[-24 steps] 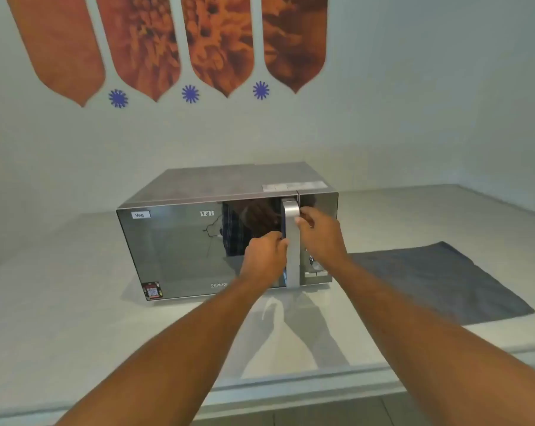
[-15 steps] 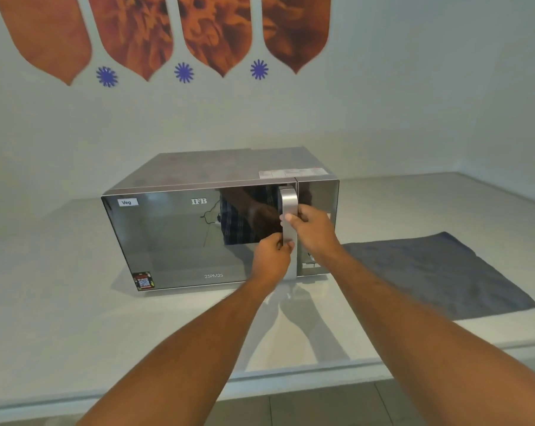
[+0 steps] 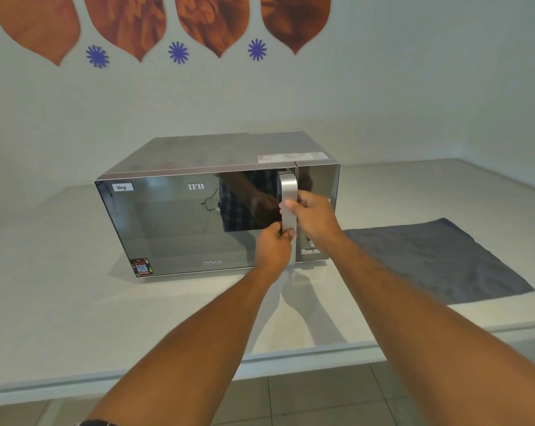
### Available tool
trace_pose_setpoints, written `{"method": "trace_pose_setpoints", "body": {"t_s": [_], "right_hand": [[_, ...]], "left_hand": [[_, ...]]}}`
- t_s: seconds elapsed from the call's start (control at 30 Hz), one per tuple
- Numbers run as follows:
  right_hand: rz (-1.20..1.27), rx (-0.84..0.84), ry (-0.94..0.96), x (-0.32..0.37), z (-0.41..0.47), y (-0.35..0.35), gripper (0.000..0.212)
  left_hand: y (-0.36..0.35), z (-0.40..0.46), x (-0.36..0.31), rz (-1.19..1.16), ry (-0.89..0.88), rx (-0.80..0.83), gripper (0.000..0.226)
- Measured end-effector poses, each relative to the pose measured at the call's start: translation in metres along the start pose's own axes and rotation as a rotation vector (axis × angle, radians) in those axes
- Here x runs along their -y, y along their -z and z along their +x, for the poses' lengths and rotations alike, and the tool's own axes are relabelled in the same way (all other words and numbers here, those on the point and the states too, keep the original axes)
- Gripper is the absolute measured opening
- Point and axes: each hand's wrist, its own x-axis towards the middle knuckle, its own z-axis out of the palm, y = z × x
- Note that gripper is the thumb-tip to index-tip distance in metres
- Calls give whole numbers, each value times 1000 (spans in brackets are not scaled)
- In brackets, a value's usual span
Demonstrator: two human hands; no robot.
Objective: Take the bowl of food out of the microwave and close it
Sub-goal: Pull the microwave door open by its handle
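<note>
Right now microwave (image 3: pixel 198 210) sits on pale desk (image 3: pixel 60 302), mirrored door shut; bowl not visible behind reflective glass. Silver door handle (image 3: pixel 288 192) upright at door's right edge. Left hand (image 3: pixel 274 249) fingers wrapped round handle's lower part; right hand (image 3: pixel 314 216) fingers closed round its middle. Grey cloth (image 3: pixel 438 259) flat on desk, right of microwave.

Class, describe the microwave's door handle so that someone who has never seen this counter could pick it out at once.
Find the mirrored microwave on the white counter, left of the grey cloth. At the door's right edge runs the handle, an upright silver bar. It alone is matte among glossy panels, and the left hand and right hand both grip it.
</note>
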Motion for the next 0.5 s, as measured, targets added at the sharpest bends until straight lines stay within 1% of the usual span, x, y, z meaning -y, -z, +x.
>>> {"method": "trace_pose_setpoints", "body": {"t_s": [0.1,0.3,0.33,0.4,0.47,0.5], "right_hand": [[-18,3,21,0,-9,2,17],[2,-34,45,2,-44,6,29],[38,-75,60,2,-51,8,29],[211,-229,76,2,-67,10,25],[311,-351,89,4,-78,13,19],[299,-350,88,6,-81,14,17]], "left_hand": [[2,-8,5,14,-20,3,27],[13,-47,13,9,-107,36,33],[15,-55,13,5,-130,26,32],[18,-73,17,4,-182,-31,31],[19,-90,23,-13,-240,-108,39],[19,-99,24,-17,-256,-150,47]]}}
